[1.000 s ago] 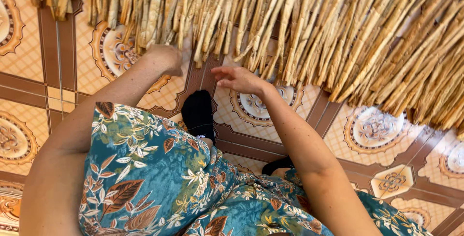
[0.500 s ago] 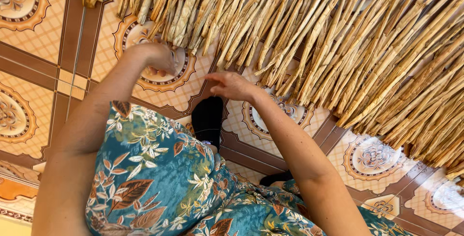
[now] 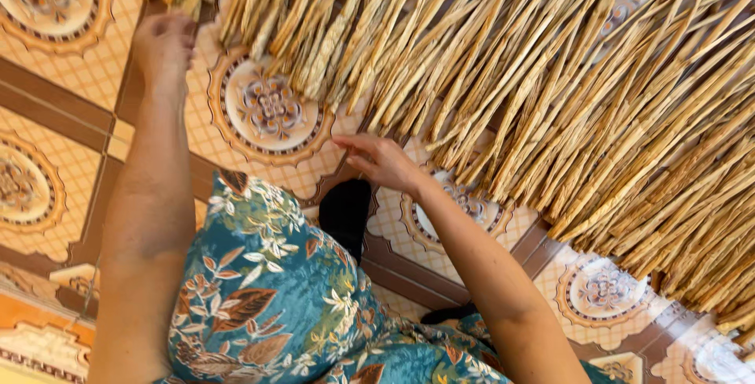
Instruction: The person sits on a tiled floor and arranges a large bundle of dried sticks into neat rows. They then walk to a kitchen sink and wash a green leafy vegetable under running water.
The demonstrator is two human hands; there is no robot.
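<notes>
I sit on a tiled floor patterned with round medallions. My left hand lies flat beside the dried straw stalks, too many to count. My right hand, fingers loose, touches their tips.

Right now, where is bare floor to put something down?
Bare tiled floor lies left of the left hand, and between both arms below the dried stalks. The right hand touches the stalks, which crowd the upper right.
</notes>
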